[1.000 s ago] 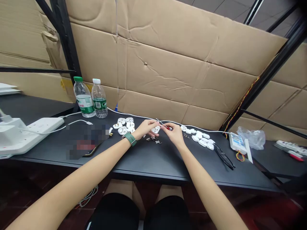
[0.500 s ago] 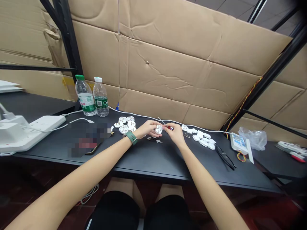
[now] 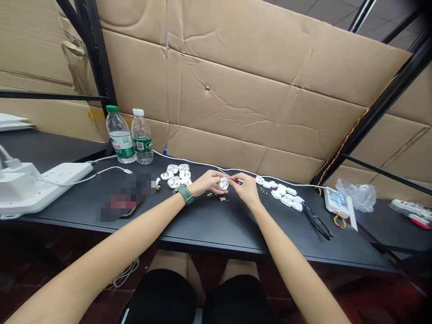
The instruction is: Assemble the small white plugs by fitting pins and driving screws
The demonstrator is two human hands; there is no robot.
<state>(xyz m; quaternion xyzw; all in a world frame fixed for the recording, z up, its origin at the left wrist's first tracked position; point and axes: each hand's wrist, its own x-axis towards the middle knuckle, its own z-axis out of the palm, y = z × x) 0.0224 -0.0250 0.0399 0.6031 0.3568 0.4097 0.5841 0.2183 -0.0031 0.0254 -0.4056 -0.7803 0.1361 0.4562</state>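
Head view: both bare arms reach over a black table (image 3: 209, 227), and the hands meet near its far side.
Left hand (image 3: 206, 182): fingers closed round a small white plug part (image 3: 223, 182), pinched just above the tabletop; green watch (image 3: 184, 194) on the wrist.
Right hand (image 3: 247, 189): closed on a red-handled screwdriver (image 3: 238, 181); the thin shaft slants up-left past the plug part. Tip contact is too small to tell.
Step tip: probably goes best with the part pinched firm, the driver straight on the screw, a light push and slow turns so it doesn't slip.
Risk: tiny metal bits (image 3: 218, 196) lie loose just below the hands and look easy to knock.
Stock: left cluster of plug parts (image 3: 175, 176) just beside the left hand; right cluster of plug parts (image 3: 285, 196) near the right hand.
Surface: matte black and flat. It also carries 2 water bottles (image 3: 120, 135), a white power strip (image 3: 54, 180), black glasses (image 3: 315, 220) and a clear plastic bag (image 3: 359, 195).
Room: creased cardboard sheets (image 3: 253, 90) behind the table, with black metal frame posts (image 3: 96, 58) in front of them.
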